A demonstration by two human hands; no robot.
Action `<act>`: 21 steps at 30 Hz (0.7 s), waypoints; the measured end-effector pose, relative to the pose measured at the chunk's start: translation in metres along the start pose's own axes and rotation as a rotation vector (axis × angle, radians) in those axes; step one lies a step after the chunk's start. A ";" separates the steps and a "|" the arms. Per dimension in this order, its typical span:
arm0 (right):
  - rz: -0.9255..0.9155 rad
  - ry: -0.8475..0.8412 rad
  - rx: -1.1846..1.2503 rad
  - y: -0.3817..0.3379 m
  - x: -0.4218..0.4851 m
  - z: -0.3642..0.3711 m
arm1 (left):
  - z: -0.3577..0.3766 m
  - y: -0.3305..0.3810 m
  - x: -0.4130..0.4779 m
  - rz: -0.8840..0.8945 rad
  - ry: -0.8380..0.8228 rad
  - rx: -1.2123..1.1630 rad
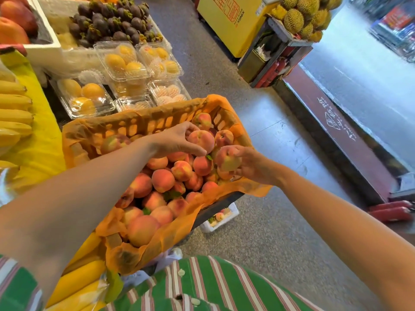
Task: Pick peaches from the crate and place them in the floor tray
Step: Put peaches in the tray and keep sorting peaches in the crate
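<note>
Left hand point(175, 140) curls round a top peach point(201, 141) in the crate point(143, 124); right hand point(253, 167) grips a second peach point(226, 160) over it. Step: picking. Next move likely calls for lowering both to the floor tray point(233, 212), partly hidden beneath.

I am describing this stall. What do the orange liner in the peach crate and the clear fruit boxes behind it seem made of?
Orange liner: probably thin matte paper or fabric; it creases and the crate lattice shows through. Clear fruit boxes: seemingly thin glossy plastic; transparent, with glare.
</note>
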State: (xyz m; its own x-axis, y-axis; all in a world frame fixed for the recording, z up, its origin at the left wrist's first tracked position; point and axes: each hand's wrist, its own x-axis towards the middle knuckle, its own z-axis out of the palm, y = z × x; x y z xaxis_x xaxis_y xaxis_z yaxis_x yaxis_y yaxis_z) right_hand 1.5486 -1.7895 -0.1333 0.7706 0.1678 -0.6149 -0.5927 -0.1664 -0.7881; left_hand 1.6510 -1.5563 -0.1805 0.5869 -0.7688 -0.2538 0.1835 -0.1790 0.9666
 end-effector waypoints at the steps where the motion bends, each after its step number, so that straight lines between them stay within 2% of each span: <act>1: 0.021 0.010 0.065 -0.001 -0.001 -0.001 | 0.001 0.001 0.001 0.001 0.001 -0.031; 4: 0.050 0.013 0.228 -0.005 -0.003 -0.004 | 0.004 0.004 0.003 -0.004 -0.060 -0.221; 6: 0.011 0.025 0.198 -0.006 -0.002 -0.006 | 0.006 0.007 0.005 -0.004 -0.108 -0.296; 10: -0.038 0.117 -0.089 -0.008 0.002 -0.011 | 0.009 0.009 0.010 -0.031 -0.103 -0.270; 12: -0.002 0.149 -0.207 -0.011 0.001 -0.017 | 0.008 0.006 0.017 -0.047 -0.097 -0.176; 15: 0.041 0.180 -0.508 -0.013 0.000 -0.024 | 0.006 0.001 0.025 -0.099 -0.063 -0.043; 17: 0.072 0.137 -0.687 -0.015 0.000 -0.024 | 0.005 0.000 0.031 -0.128 -0.051 0.042; 21: 0.098 0.029 -1.197 -0.013 0.006 -0.016 | 0.009 -0.002 0.039 -0.121 -0.108 0.171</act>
State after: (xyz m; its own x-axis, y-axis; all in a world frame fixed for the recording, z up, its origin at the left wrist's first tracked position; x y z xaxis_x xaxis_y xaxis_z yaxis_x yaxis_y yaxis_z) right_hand 1.5641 -1.8020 -0.1264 0.7484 0.0844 -0.6579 -0.0674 -0.9771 -0.2020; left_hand 1.6669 -1.5915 -0.1923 0.4793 -0.7949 -0.3720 0.1062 -0.3682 0.9237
